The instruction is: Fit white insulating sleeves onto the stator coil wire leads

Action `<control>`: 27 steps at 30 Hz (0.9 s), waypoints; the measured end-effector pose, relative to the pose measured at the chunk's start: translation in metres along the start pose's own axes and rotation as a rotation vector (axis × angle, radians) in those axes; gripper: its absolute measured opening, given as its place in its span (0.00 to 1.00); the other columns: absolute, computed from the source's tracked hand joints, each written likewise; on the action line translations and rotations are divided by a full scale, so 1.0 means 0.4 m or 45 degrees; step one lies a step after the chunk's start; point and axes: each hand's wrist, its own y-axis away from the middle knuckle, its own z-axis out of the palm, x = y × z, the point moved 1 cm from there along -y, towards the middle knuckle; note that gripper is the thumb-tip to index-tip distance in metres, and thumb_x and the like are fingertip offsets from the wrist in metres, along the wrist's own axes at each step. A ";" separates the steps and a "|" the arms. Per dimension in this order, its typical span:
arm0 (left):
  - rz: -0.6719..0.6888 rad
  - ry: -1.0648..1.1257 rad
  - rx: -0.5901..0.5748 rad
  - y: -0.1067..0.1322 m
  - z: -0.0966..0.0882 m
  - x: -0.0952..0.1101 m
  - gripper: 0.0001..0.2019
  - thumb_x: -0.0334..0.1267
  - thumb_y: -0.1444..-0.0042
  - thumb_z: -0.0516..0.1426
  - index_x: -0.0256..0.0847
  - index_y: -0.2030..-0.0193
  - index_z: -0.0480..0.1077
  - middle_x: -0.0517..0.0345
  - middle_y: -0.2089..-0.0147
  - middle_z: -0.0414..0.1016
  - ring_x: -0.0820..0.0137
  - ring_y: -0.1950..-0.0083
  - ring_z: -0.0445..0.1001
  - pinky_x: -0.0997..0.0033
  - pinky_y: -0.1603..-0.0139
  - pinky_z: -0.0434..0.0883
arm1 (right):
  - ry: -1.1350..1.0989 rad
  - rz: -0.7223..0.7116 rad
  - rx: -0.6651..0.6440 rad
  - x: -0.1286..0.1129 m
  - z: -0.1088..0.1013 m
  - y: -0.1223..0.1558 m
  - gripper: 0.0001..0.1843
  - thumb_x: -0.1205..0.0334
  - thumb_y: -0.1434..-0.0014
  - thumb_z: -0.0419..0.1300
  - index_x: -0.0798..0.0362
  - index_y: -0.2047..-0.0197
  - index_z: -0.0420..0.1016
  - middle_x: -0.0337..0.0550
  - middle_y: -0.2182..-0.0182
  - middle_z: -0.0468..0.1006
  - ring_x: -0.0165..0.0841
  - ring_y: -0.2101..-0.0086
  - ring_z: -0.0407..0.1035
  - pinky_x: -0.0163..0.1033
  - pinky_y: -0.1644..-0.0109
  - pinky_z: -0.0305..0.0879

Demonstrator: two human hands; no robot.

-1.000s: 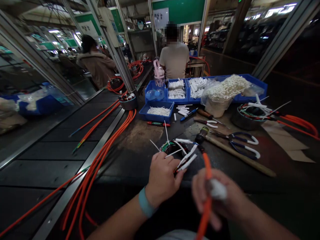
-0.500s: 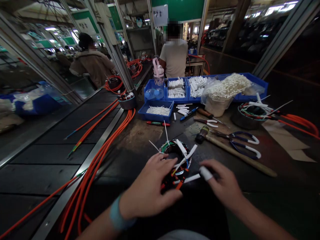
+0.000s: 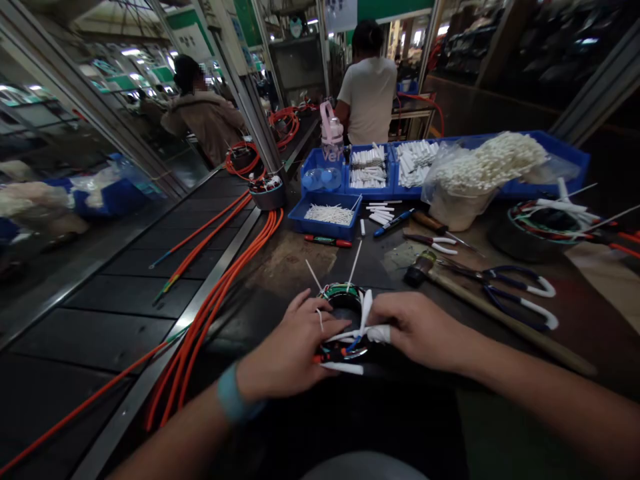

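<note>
A round motor stator (image 3: 345,297) with green winding and white sleeved leads sits on the dark bench in front of me. My left hand (image 3: 287,350) rests on its left side, fingers curled around the rim. From the right, my right hand (image 3: 417,330) reaches in, its taped fingertip pinching the white sleeved leads (image 3: 357,333) across the ring. Thin white ties stick up from the stator's far side.
A hammer (image 3: 480,303) and blue-handled scissors (image 3: 520,293) lie to the right. Blue bins (image 3: 327,223) of white sleeves stand behind, with a bag of white parts (image 3: 480,170). Orange cables (image 3: 220,293) run along the conveyor at left. Two people work further back. Another stator (image 3: 535,230) sits at far right.
My right hand dropped the orange cable, then moved left onto the stator's leads. My left hand slid onto the ring's left side. The view shifted closer.
</note>
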 end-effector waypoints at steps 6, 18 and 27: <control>-0.253 0.060 0.280 -0.001 0.092 0.058 0.15 0.31 0.52 0.59 0.51 0.57 0.73 0.62 0.56 0.76 0.57 0.40 0.58 0.44 0.37 0.41 | 0.545 -0.447 0.466 0.016 0.059 0.084 0.14 0.74 0.41 0.47 0.57 0.59 0.72 0.49 0.65 0.76 0.32 0.64 0.69 0.36 0.60 0.64; -0.180 0.141 0.194 -0.009 0.068 0.027 0.16 0.27 0.56 0.58 0.46 0.60 0.72 0.60 0.58 0.74 0.61 0.45 0.61 0.54 0.39 0.46 | -0.141 0.359 0.012 0.076 -0.006 -0.031 0.09 0.73 0.50 0.56 0.52 0.69 0.75 0.36 0.72 0.76 0.29 0.70 0.68 0.31 0.66 0.60; 0.024 -0.014 0.282 -0.003 0.110 0.032 0.15 0.36 0.47 0.56 0.45 0.52 0.69 0.59 0.57 0.77 0.64 0.46 0.64 0.51 0.37 0.43 | -0.120 0.189 0.392 0.106 0.085 0.114 0.10 0.60 0.40 0.54 0.50 0.63 0.76 0.42 0.68 0.78 0.33 0.67 0.73 0.33 0.65 0.68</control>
